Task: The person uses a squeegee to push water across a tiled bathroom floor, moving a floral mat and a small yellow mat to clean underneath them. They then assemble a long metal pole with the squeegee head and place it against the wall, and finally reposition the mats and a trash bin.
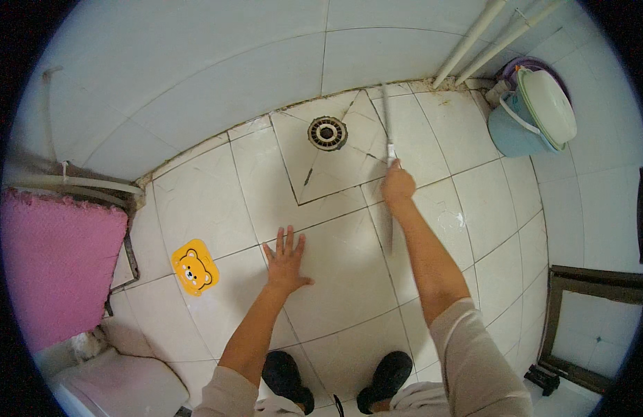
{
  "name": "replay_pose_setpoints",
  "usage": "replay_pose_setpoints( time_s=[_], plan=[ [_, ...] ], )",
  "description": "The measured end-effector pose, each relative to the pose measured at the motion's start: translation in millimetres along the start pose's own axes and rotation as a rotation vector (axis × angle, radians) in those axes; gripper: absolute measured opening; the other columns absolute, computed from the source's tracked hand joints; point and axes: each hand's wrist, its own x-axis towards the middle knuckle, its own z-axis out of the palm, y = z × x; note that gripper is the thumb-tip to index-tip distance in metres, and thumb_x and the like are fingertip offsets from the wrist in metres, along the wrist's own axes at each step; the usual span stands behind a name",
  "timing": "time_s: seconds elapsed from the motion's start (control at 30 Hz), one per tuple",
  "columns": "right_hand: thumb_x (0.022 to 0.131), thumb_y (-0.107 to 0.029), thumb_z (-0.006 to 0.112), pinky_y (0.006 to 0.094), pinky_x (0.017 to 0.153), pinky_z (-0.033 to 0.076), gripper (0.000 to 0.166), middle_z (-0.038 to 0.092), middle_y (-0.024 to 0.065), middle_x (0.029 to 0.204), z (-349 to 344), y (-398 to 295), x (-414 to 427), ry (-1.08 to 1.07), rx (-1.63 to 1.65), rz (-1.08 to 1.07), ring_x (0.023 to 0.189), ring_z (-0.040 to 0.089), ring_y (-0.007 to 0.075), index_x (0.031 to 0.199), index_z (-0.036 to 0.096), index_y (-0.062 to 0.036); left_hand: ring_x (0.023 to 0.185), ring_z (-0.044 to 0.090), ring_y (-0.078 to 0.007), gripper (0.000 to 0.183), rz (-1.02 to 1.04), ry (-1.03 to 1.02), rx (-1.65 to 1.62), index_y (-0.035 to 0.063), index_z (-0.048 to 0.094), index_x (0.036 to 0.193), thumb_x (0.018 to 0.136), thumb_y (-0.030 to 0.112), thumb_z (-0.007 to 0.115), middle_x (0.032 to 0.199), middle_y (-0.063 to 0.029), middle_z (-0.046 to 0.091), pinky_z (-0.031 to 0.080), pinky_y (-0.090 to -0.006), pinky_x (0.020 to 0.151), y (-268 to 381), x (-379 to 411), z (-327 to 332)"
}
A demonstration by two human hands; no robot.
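Observation:
My right hand (398, 185) is closed around the light handle of a long thin tool (387, 117), whose kind I cannot tell. Its narrow shaft reaches up to the foot of the tiled wall, right of a round floor drain (327, 133). A thin dark part, perhaps the tool's other end or a shadow, shows below the hand. With fingers spread and nothing in it, my left hand (287, 266) is over the floor tiles (342, 260); whether it touches them I cannot tell. A yellow bear-shaped plastic piece (195, 268) lies on the floor to its left.
A blue bucket (514, 125) and a pale green basin (549, 107) stand in the far right corner, beside pipes (470, 44). Pink textured material (61, 266) is at the left, above a white fixture (123, 383). A brown frame (553, 318) is at the right.

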Motion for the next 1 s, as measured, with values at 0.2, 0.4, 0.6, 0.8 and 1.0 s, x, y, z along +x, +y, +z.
replay_pose_setpoints(
  time_s=[0.2, 0.4, 0.6, 0.8, 1.0],
  plan=[
    [0.085, -0.014, 0.042, 0.0378, 0.06, 0.051, 0.031, 0.061, 0.017, 0.082, 14.9, -38.2, -51.9, 0.001, -0.089, -0.174, 0.072, 0.062, 0.0296, 0.112, 0.046, 0.0013, 0.132, -0.004, -0.0341, 0.118, 0.024, 0.054, 0.007, 0.0127, 0.018, 0.137, 0.043, 0.054, 0.077, 0.144, -0.0141, -0.001, 0.011, -0.0666, 0.094, -2.7, 1.4, 12.6],
    [0.082, -0.018, 0.043, 0.0404, 0.059, 0.05, 0.028, 0.062, 0.0153, 0.077, -22.0, 18.7, -62.6, 0.025, -0.124, -0.207, 0.073, 0.063, 0.0287, 0.104, 0.051, -0.0026, 0.132, -0.006, -0.0315, 0.116, 0.003, -0.017, -0.002, 0.0165, 0.01, 0.139, 0.05, 0.055, 0.073, 0.144, -0.0121, -0.005, 0.007, -0.0648, 0.096, -6.4, -2.2, 9.2],
    [0.083, -0.018, 0.043, 0.0402, 0.062, 0.05, 0.027, 0.063, 0.0124, 0.081, 14.9, 31.5, -67.2, -0.099, -0.09, 0.001, 0.073, 0.063, 0.0273, 0.103, 0.052, -0.0025, 0.133, -0.006, -0.0307, 0.116, -0.032, -0.13, 0.06, 0.0158, 0.008, 0.139, 0.051, 0.057, 0.072, 0.144, -0.0121, -0.007, 0.008, -0.062, 0.098, 9.5, 5.6, -2.0],
    [0.084, -0.013, 0.042, 0.04, 0.064, 0.051, 0.033, 0.062, 0.0151, 0.086, 21.5, -7.2, -108.5, -0.101, 0.047, -0.147, 0.077, 0.062, 0.0295, 0.116, 0.045, -0.0075, 0.132, -0.005, -0.0321, 0.116, 0.008, -0.027, 0.058, 0.0125, 0.013, 0.138, 0.048, 0.055, 0.074, 0.144, -0.0136, -0.004, 0.011, -0.0634, 0.097, 4.4, 2.8, 10.7],
    [0.079, -0.017, 0.047, 0.0412, 0.068, 0.049, 0.05, 0.059, 0.0163, 0.086, 15.6, 206.2, -160.0, 0.043, 0.014, 0.127, 0.076, 0.06, 0.0295, 0.128, 0.037, -0.0123, 0.132, 0.002, -0.0312, 0.105, 0.016, 0.029, 0.007, 0.0091, 0.019, 0.136, 0.055, 0.049, 0.073, 0.143, -0.0147, 0.005, 0.012, -0.0519, 0.103, 9.2, -7.4, 11.2]
  ],
)
